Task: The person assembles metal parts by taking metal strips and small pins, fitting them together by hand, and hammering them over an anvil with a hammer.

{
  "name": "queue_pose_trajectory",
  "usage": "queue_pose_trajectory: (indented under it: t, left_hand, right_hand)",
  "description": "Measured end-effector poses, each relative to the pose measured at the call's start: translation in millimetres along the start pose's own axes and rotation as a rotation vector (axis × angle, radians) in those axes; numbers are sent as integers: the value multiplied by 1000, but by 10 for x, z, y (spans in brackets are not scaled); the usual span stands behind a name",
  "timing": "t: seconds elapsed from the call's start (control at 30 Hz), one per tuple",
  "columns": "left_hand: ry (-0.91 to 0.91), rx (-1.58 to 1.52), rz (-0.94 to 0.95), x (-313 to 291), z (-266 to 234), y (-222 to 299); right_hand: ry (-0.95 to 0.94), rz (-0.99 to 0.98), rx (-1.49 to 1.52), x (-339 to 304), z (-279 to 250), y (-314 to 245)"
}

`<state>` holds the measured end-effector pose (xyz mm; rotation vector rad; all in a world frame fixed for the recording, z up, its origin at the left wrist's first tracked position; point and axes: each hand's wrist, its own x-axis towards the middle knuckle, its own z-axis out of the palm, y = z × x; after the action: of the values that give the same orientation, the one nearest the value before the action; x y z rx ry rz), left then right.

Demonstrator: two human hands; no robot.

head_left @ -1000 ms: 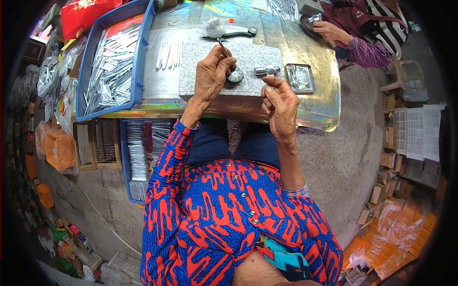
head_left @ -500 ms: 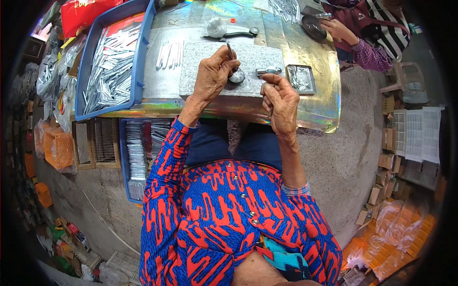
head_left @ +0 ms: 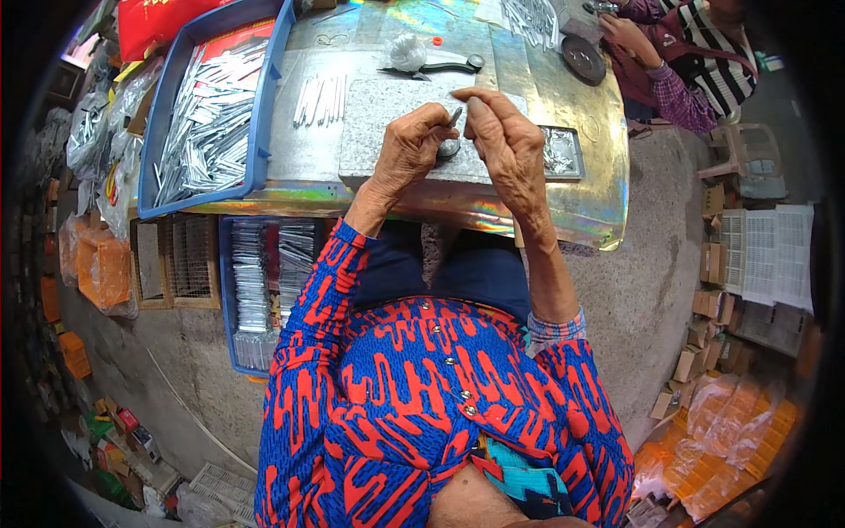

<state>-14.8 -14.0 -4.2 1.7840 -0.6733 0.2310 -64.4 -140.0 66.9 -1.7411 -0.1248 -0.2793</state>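
My left hand [head_left: 412, 148] is closed on a slim metal rod [head_left: 456, 116], its tip standing up above the fingers. Just under those fingertips a small round dark-rimmed metal piece [head_left: 448, 149] rests on the grey stone slab [head_left: 374, 106]. My right hand [head_left: 509, 145] is right beside the rod's tip, thumb and forefinger drawn together; whatever they pinch is too small to make out. The hammer head lying on the slab is hidden behind my right hand. Several slim metal rods [head_left: 319, 100] lie in a row left of the slab.
A blue tray [head_left: 257, 132] full of metal rods stands at the left. Black-handled pliers [head_left: 449, 66] and a plastic bag [head_left: 407, 53] lie beyond the slab. A square tray [head_left: 576, 154] of small parts sits at right. A co-worker's hand [head_left: 629, 37] is at the far right.
My right hand has moved left and up to the rod's tip, now covering the hammer head. My left hand, still gripping the rod, has shifted slightly right and nearer.
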Motion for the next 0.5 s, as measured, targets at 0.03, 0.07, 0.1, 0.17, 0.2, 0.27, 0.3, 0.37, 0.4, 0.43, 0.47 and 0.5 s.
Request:
queue_pose_trajectory:
  t: [0.03, 0.07, 0.1, 0.17, 0.2, 0.27, 0.3, 0.37, 0.4, 0.43, 0.47, 0.5]
  left_hand:
    - [28, -48, -9, -15, 18, -29]
    - [57, -96, -18, -17, 27, -37]
    - [61, -97, -18, -18, 34, -43]
    - [62, -141, -72, -28, 42, -31]
    - [64, -143, -74, -32, 38, -18]
    - [62, -105, -70, -29, 14, 12]
    - [66, -106, -71, -38, 14, -18]
    - [61, -127, -89, -48, 29, -98]
    - [64, -129, -89, -37, 37, -101]
    - [55, -150, -104, -24, 53, -98]
    - [44, -167, -120, -28, 55, -95]
    - [44, -167, -121, -38, 48, -102]
  right_hand:
    - [-35, -29, -25, 18, 23, -11]
    - [-18, -42, -49, 16, 49, -14]
    - [-21, -42, -51, 17, 56, -7]
    - [-1, 34, -31, 11, 70, 12]
    - [-3, 36, -33, 3, 76, 7]
    - [10, 42, -91, -31, 93, -28]
    - [17, 44, -120, -58, 104, -46]
    - [7, -13, -96, -200, 147, 35]
    - [26, 30, -53, -286, 177, 109]
    - [45, 74, -11, -353, 198, 190]
    - [48, -59, -29, -357, 214, 264]
    - [48, -58, -28, -396, 207, 303]
